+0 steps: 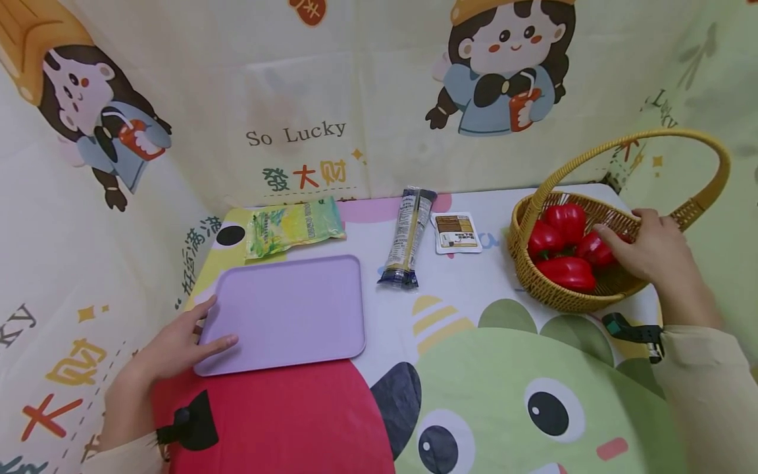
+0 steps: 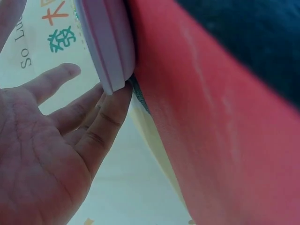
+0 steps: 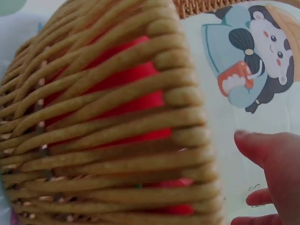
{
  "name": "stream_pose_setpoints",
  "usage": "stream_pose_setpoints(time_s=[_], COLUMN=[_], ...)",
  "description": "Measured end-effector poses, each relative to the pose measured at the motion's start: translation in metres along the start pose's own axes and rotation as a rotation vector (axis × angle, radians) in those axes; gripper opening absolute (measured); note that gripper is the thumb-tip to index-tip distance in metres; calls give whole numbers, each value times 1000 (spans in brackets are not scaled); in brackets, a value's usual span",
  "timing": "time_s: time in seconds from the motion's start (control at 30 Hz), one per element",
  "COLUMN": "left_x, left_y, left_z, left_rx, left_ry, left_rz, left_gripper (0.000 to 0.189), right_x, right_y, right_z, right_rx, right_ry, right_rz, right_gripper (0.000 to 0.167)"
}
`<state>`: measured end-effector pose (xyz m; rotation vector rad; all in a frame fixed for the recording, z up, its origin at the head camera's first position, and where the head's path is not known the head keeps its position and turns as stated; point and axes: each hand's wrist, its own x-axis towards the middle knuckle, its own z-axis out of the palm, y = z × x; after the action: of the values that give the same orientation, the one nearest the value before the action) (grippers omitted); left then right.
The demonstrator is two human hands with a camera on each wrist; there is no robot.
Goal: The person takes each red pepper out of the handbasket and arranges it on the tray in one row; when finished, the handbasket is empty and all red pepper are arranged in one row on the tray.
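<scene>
A light purple tray (image 1: 290,316) lies on the table at the left. My left hand (image 1: 177,342) is at its left edge, thumb over the near corner and fingers extended along the side. In the left wrist view, fingertips meet the edge of the tray (image 2: 110,51). At the right stands a wicker basket (image 1: 568,299) with a tall handle, holding several red bell peppers (image 1: 565,224). My right hand (image 1: 654,247) reaches over its right rim, thumb extended towards the peppers. The right wrist view shows that hand (image 3: 281,164) beyond the woven wall, with nothing visible in its grasp.
Behind the tray lies a green and yellow packet (image 1: 296,227). A long dark-ended package (image 1: 408,237) and a small white and brown sachet (image 1: 456,232) lie between tray and basket. Printed cloth walls (image 1: 385,99) stand close behind and at both sides.
</scene>
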<state>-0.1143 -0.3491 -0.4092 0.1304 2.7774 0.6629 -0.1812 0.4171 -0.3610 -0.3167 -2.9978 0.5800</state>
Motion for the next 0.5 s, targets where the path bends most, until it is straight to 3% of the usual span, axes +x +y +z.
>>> stream_pose_setpoints(time_s=[0.3,0.5], left_x=[0,1], left_y=[-1,-2], left_z=[2,0], left_rx=[-10,-7], left_ry=[1,-11], left_rz=[3,-14], left_gripper=[107,107], right_x=[6,8], right_y=[9,12], right_z=[8,9], right_rx=[138,134], right_ry=[-110,-108], right_rz=[-31,-98], right_gripper=[112,94])
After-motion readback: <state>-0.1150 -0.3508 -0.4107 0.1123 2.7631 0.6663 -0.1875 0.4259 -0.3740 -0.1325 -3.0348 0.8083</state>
